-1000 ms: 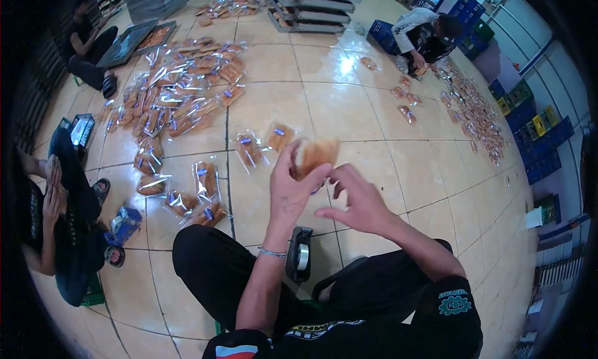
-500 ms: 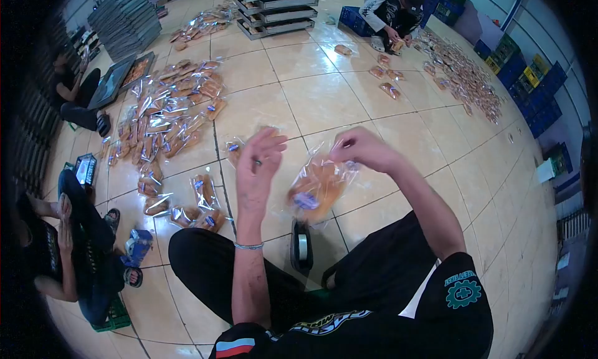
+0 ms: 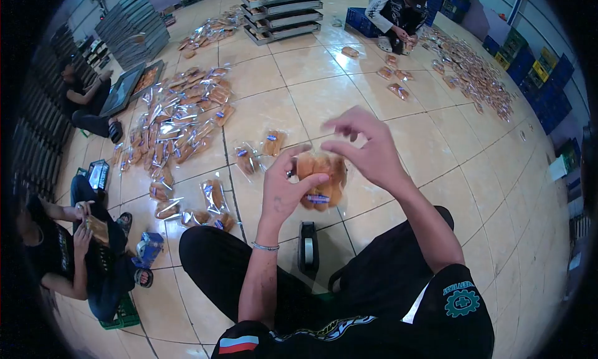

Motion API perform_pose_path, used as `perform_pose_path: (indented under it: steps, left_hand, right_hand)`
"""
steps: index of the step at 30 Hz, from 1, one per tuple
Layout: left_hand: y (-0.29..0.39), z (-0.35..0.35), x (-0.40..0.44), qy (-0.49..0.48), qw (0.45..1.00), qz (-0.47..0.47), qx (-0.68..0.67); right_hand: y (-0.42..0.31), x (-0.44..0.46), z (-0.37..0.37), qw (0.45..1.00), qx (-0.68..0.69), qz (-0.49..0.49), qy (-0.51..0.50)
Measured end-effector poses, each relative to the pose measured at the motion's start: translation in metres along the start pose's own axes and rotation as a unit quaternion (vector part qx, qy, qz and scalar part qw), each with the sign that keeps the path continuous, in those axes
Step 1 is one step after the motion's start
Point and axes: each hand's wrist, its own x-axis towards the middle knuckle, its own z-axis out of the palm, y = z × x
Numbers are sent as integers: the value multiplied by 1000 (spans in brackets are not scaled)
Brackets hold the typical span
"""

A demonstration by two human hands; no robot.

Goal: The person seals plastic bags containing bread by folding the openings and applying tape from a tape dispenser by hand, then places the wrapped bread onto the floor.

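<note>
Bread (image 3: 332, 179) with a blue-and-white label is in the left hand (image 3: 283, 187), raised above the tiled floor (image 3: 430, 172) in front of the person's knees. The left thumb lies across the front of the rolls, while most of the fingers are hidden behind them. The right hand (image 3: 369, 148) is just beside the top of the bread, thumb and fingers parted with a gap between — its fingertips are blurred, and I cannot tell whether the thumb touches the bread. A silvery bracelet (image 3: 266, 247) circles the left wrist. Below, a black tape dispenser (image 3: 308, 250) sits on the floor between the knees. Two wrapped loaves (image 3: 273, 143) lie near the left hand, on its far side; a small group of packets (image 3: 214, 195) lies beyond the left knee, and a large pile (image 3: 180, 119) spreads farther off to the left. At the left edge a seated co-worker (image 3: 59, 250) holds another piece of bread (image 3: 97, 229) — well apart from these hands. Metal trays (image 3: 283, 28) stand stacked at the back.
</note>
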Motion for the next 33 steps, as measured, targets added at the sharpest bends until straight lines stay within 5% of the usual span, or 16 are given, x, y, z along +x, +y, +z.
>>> perform_pose_path:
  steps: [1,4,8,15,19,21,25,27,31,33]
  left_hand:
    - [10,5,-4,18,998,-1,-66]
    - [15,12,-8,77,987,53,-128]
    - [18,18,-1,107,972,71,-199]
    - [28,31,4,240,942,98,-212]
    - [26,32,7,242,939,123,-209]
    - [21,32,9,236,942,130,-201]
    - [19,29,8,211,960,154,-100]
    - [24,27,4,184,967,148,-98]
    - [23,20,4,144,966,210,-53]
    - [24,19,0,157,966,193,-67]
  right_hand:
    - [2,0,3,993,66,1,98]
    - [8,-6,14,958,256,95,85]
    - [11,-15,33,941,283,177,-59]
    - [-2,-23,56,969,193,81,130]
    - [5,-26,60,990,70,61,104]
    - [16,-24,61,990,-28,-33,137]
    - [19,-19,57,987,22,-16,156]
    - [24,-16,55,971,182,53,146]
    - [23,-13,43,966,206,77,138]
    - [24,-12,37,987,128,2,93]
